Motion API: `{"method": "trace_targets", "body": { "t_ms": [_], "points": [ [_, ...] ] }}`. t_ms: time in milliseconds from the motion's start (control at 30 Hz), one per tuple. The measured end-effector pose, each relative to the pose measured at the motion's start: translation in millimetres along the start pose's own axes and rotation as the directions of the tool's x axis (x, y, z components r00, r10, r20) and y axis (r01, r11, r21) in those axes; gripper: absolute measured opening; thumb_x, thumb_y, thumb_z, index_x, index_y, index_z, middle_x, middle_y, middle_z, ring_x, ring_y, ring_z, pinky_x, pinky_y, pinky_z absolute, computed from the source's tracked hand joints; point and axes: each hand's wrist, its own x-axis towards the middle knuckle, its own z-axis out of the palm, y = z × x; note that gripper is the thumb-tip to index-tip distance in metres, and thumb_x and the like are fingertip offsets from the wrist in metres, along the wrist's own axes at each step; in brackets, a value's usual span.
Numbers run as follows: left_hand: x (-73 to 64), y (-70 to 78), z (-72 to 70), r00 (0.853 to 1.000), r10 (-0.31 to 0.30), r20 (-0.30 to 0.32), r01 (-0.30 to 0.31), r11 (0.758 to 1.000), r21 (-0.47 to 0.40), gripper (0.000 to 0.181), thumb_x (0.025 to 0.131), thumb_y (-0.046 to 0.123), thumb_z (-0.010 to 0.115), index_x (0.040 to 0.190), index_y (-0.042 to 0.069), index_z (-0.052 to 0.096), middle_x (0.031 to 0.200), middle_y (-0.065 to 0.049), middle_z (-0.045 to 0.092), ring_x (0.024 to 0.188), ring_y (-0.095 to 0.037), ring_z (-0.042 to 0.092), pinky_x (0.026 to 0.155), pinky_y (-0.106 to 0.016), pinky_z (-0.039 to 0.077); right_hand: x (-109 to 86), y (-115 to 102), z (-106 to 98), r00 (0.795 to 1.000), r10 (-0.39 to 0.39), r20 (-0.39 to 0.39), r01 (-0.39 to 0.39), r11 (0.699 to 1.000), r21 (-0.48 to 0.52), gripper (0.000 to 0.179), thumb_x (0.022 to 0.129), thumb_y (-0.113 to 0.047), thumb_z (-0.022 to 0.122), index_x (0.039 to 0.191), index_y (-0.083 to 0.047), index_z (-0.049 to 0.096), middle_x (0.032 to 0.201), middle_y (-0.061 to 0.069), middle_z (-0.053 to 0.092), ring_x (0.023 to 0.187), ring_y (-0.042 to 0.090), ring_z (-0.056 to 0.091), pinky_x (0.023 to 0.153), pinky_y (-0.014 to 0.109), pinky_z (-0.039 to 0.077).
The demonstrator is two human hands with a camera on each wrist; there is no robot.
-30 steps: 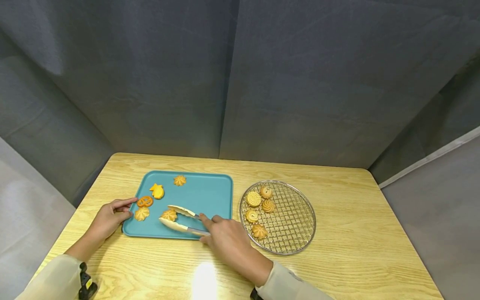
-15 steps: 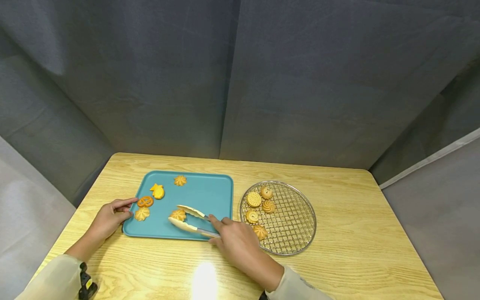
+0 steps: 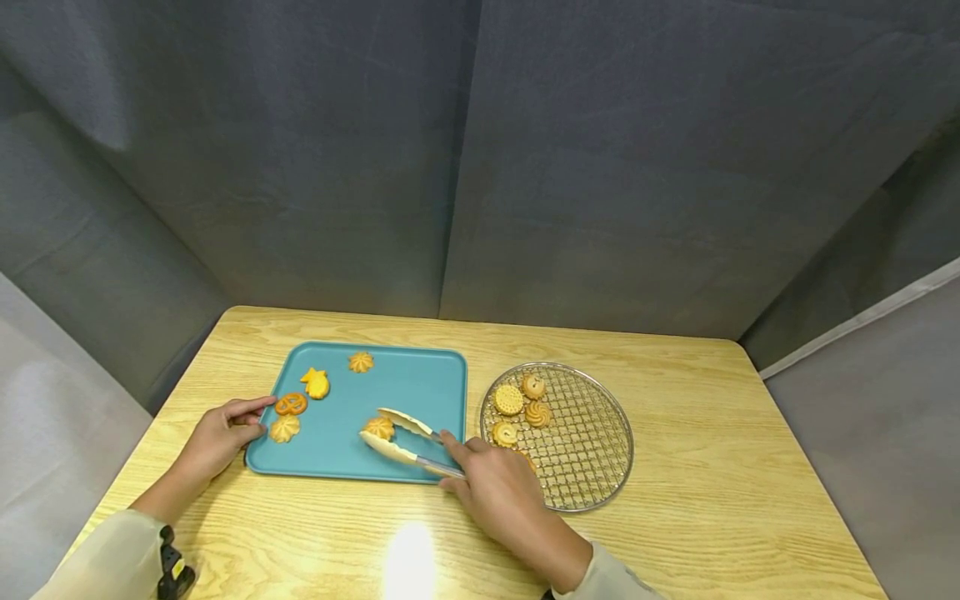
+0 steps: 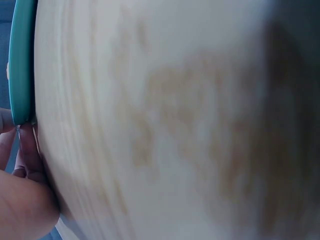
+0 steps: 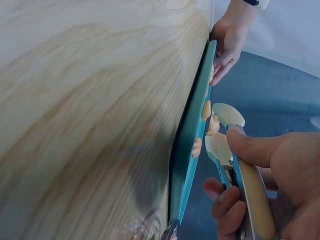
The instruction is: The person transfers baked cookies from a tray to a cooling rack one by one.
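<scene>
In the head view my left hand (image 3: pixel 217 437) pinches the left rim of a blue-green tray (image 3: pixel 330 458); its fingers (image 4: pixel 29 150) show at the tray edge in the left wrist view. My right hand (image 3: pixel 498 492) grips metal tongs (image 3: pixel 392 450) with cream-coloured tips. Between those tips is a star-shaped piped cookie (image 3: pixel 379 428), over the middle right of the tray; the right wrist view shows the cookie (image 5: pixel 214 124) held there. On the tray lie a pretzel (image 3: pixel 291 404), a yellow fish-shaped cookie (image 3: pixel 317 384) and two more piped cookies, one (image 3: pixel 284 429) close to my left fingers.
Right of the tray, a round wire rack (image 3: pixel 585 442) bears several cookies (image 3: pixel 509 400) along its left side. My right hand partly covers one of them. Both stand on a wooden table (image 3: pixel 712 475) with grey curtains (image 3: pixel 600 167) behind and beside it.
My right hand has moved right across the tray, carrying the tongs and the piped cookie between their tips toward the rack. The left hand and the tray have stayed in place.
</scene>
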Motion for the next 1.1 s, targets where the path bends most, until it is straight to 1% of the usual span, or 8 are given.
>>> {"method": "trace_targets", "body": {
  "t_ms": [233,400,533,600,833,867,1000,1100],
  "points": [
    [1.0,-1.6,0.1,1.0,-0.009,0.002,0.009,1.0,-0.009,0.046,0.095,-0.001,0.066,0.141,-0.003,0.062,0.114,-0.018,0.061,0.087,-0.008,0.051,0.062,-0.023,0.047,-9.1,9.3,-1.6,0.999,0.033,-0.005,-0.032,0.998,0.046,0.064,0.089,-0.045,0.078,0.146,-0.019,0.062,0.11,0.005,0.075,0.08,0.023,0.073,0.06,0.035,0.055],
    [1.0,-1.5,0.2,1.0,-0.006,0.002,0.006,1.0,-0.014,0.046,0.095,-0.001,0.065,0.141,-0.003,0.062,0.113,-0.018,0.06,0.085,-0.009,0.05,0.059,-0.024,0.045,-14.1,14.5,-2.9,0.998,0.053,-0.015,-0.053,0.997,0.05,0.065,0.088,-0.047,0.078,0.146,-0.02,0.062,0.112,0.005,0.075,0.078,0.024,0.072,0.06,0.035,0.056],
    [1.0,-0.7,0.3,1.0,-0.004,-0.001,0.004,1.0,-0.001,0.046,0.095,0.0,0.066,0.14,-0.003,0.062,0.113,-0.018,0.061,0.087,-0.009,0.051,0.063,-0.022,0.047,-17.0,18.4,-5.5,0.997,0.077,-0.022,-0.076,0.996,0.053,0.066,0.088,-0.048,0.077,0.147,-0.022,0.061,0.11,0.003,0.075,0.074,0.023,0.071,0.058,0.034,0.054],
    [1.1,-0.1,0.4,1.0,-0.005,0.0,0.005,1.0,0.006,0.046,0.095,0.0,0.066,0.14,-0.003,0.062,0.114,-0.018,0.061,0.088,-0.008,0.051,0.066,-0.021,0.048,-18.8,20.6,-7.4,0.995,0.091,-0.028,-0.09,0.994,0.055,0.066,0.088,-0.047,0.078,0.146,-0.022,0.061,0.11,0.002,0.075,0.074,0.023,0.071,0.059,0.034,0.054],
    [-0.3,1.5,0.1,1.0,-0.003,0.001,0.003,1.0,0.016,0.046,0.095,0.0,0.066,0.14,-0.003,0.062,0.113,-0.018,0.062,0.088,-0.008,0.053,0.068,-0.021,0.05,-26.8,30.1,-13.6,0.992,0.116,-0.052,-0.113,0.992,0.05,0.066,0.086,-0.045,0.08,0.146,-0.022,0.062,0.102,0.001,0.074,0.071,0.02,0.068,0.059,0.035,0.053],
    [-0.6,1.7,0.1,1.0,-0.001,0.0,0.001,1.0,0.017,0.046,0.095,0.0,0.067,0.14,-0.003,0.062,0.112,-0.018,0.062,0.087,-0.008,0.053,0.069,-0.02,0.05,-27.9,31.5,-14.4,0.991,0.121,-0.051,-0.119,0.992,0.053,0.066,0.086,-0.044,0.08,0.146,-0.022,0.062,0.102,0.001,0.074,0.071,0.021,0.068,0.06,0.036,0.053],
    [-0.9,1.7,0.1,1.0,0.003,0.001,-0.003,1.0,0.013,0.046,0.095,0.001,0.067,0.14,-0.003,0.062,0.111,-0.018,0.062,0.087,-0.009,0.053,0.069,-0.021,0.05,-33.0,37.7,-17.2,0.989,0.134,-0.059,-0.131,0.99,0.056,0.065,0.087,-0.043,0.08,0.146,-0.022,0.062,0.109,0.003,0.075,0.079,0.025,0.072,0.065,0.039,0.057],
    [-0.4,0.7,-0.2,1.0,0.003,0.003,-0.003,1.0,0.011,0.046,0.095,0.0,0.066,0.141,-0.003,0.062,0.112,-0.018,0.062,0.087,-0.01,0.053,0.069,-0.021,0.05,-37.7,42.3,-19.2,0.989,0.132,-0.066,-0.128,0.99,0.05,0.064,0.087,-0.042,0.08,0.145,-0.021,0.063,0.107,0.002,0.075,0.076,0.021,0.07,0.064,0.037,0.055]
  ]
}}
